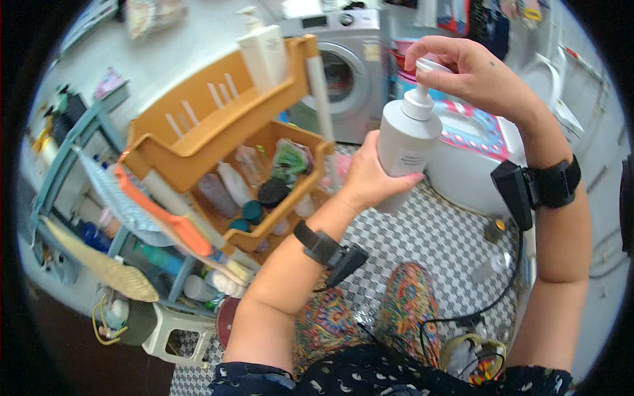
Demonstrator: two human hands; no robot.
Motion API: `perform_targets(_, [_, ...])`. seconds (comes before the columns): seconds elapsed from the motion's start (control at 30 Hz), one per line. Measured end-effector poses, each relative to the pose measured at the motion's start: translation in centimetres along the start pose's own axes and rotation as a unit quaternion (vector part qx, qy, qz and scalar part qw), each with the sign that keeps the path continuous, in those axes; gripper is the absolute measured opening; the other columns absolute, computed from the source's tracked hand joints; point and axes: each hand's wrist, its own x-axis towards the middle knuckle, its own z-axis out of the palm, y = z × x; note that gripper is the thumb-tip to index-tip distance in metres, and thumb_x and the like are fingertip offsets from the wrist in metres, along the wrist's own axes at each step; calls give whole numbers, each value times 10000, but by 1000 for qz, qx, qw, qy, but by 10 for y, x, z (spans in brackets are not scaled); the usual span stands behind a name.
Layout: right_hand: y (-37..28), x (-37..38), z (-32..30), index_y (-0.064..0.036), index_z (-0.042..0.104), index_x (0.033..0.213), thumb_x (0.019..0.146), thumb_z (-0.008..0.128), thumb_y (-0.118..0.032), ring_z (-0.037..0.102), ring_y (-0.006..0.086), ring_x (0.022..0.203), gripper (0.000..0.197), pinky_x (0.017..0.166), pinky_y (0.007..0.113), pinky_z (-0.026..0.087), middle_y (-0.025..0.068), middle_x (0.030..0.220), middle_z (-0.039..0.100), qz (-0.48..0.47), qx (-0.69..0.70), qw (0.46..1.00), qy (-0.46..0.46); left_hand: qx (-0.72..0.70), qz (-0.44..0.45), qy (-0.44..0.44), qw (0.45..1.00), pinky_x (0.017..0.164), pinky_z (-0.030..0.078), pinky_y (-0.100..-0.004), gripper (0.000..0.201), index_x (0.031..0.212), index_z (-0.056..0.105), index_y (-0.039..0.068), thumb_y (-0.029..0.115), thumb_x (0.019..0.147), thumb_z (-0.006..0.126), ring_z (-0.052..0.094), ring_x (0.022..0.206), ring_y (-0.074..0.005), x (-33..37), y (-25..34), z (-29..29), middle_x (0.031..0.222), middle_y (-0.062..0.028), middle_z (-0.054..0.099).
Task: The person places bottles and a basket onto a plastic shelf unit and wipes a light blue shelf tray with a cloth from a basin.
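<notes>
A pale grey pump bottle (411,135) with a printed label is held up, slightly tilted, in front of me. My left hand (376,175) wraps round its body from the left, thumb across the front. Above it, my right hand (456,69) has thumb and fingers closed on the pump head (429,66). To the left stands an orange-brown tiered rack (224,155). A similar white pump bottle (264,56) is on its top tier. Several bottles and jars fill the tier below, among them a black-lidded jar (273,193).
A washing machine (343,63) stands at the back, with a white rounded tub (462,178) to the right. Blue-grey shelves (76,132) hold bottles at far left. A white stool (175,340) sits lower left. Bottles and a cable (485,307) are by the checkered floor's right side.
</notes>
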Motion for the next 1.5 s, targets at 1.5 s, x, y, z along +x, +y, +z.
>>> perform_targets(1.5, [201,-281,21,-107,547,1041,876,463,-301,462,5,624,268,515,126,343,-46,843,542,511,204,770,325,157,-371,142,904,558,479,-399,347,1035,487,27,190,741,570,535,707,-271,193,-66,-266,895,-121,530])
